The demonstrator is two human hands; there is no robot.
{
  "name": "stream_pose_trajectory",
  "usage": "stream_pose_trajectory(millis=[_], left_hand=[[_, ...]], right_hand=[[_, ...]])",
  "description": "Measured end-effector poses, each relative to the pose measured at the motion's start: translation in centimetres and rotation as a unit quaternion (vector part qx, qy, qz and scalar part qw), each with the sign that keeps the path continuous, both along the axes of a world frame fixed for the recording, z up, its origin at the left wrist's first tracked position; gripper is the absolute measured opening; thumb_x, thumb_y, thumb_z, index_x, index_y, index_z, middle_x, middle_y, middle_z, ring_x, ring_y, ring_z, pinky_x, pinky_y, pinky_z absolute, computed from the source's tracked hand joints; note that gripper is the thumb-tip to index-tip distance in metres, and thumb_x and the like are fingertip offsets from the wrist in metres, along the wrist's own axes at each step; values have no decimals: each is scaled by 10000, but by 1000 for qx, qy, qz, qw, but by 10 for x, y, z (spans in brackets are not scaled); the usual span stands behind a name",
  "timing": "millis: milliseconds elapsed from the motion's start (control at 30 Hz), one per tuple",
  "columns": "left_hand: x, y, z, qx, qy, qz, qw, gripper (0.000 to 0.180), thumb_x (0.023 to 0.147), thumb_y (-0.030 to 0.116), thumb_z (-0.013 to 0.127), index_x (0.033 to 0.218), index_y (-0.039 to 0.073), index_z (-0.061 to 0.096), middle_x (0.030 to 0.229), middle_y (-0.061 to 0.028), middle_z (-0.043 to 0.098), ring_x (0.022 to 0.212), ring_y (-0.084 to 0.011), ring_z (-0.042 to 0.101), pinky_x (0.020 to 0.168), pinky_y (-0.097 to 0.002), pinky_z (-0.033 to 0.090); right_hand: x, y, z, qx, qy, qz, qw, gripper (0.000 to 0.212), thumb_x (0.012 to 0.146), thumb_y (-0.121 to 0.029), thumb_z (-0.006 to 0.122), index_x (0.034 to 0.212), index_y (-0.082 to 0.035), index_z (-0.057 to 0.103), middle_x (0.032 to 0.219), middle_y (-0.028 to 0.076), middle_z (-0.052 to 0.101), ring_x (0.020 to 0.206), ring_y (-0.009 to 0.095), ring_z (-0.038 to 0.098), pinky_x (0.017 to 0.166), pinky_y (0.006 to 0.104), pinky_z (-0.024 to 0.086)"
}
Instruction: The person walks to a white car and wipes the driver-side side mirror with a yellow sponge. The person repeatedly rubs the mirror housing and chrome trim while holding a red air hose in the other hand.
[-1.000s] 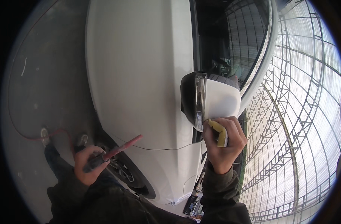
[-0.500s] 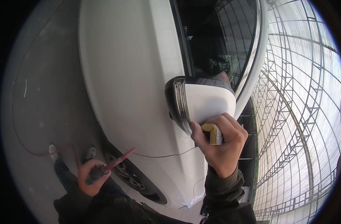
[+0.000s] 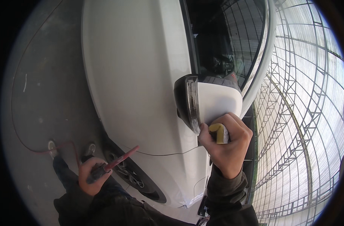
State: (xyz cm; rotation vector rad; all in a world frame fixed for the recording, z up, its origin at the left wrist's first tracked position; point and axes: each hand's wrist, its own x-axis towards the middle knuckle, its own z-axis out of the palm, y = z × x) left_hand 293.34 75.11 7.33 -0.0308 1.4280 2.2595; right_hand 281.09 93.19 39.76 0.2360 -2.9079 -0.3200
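My right hand [image 3: 233, 147] pinches a folded yellow sanding pad [image 3: 220, 136] with a whitish face, fingers curled round it. It presses against the lower edge of the white side mirror cover [image 3: 219, 100]. The mirror's clear lamp strip [image 3: 193, 105] lies just left of my thumb. Low on the left, my left hand [image 3: 88, 176] is closed round the dark handle of an air blow gun [image 3: 122, 157]. Its red nozzle points up and right, in front of the car's wheel. Part of the handle is hidden by my fingers.
The white car body [image 3: 138, 75] fills the middle, with a dark side window [image 3: 224, 37] and a wheel [image 3: 136, 179]. A thin red hose [image 3: 14, 120] runs over the grey floor [image 3: 47, 94] near my shoes [image 3: 52, 148]. A framed translucent wall [image 3: 292, 113] stands on the right.
The car and mirror have shifted slightly right in view, and my right hand has moved a little right with the pad. My left hand keeps its hold on the blow gun almost unmoved.
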Motion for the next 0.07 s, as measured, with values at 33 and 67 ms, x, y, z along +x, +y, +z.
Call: stream_pose_trajectory(millis=[33, 67], left_hand=[[0, 0, 0, 1, -4, 2, 1000, 288, 857, 51, 861, 1073, 9, 675, 923, -35, 651, 861, -114, 620, 790, -286, 497], [1, -1, -1, 1, 0, -3, 1000, 311, 860, 54, 863, 1105, 14, 676, 972, -43, 672, 900, -110, 633, 805, -283, 500]], right_hand=[[0, 2, -1, -10, 6, -3, 1000, 226, 747, -41, 862, 757, -7, 639, 726, 96, 637, 613, 239, 615, 610, 338, 500], [1, 5, -2, -19, 12, -7, 1000, 223, 754, -21, 857, 753, 3, 635, 721, 91, 646, 600, 204, 605, 610, 317, 490]])
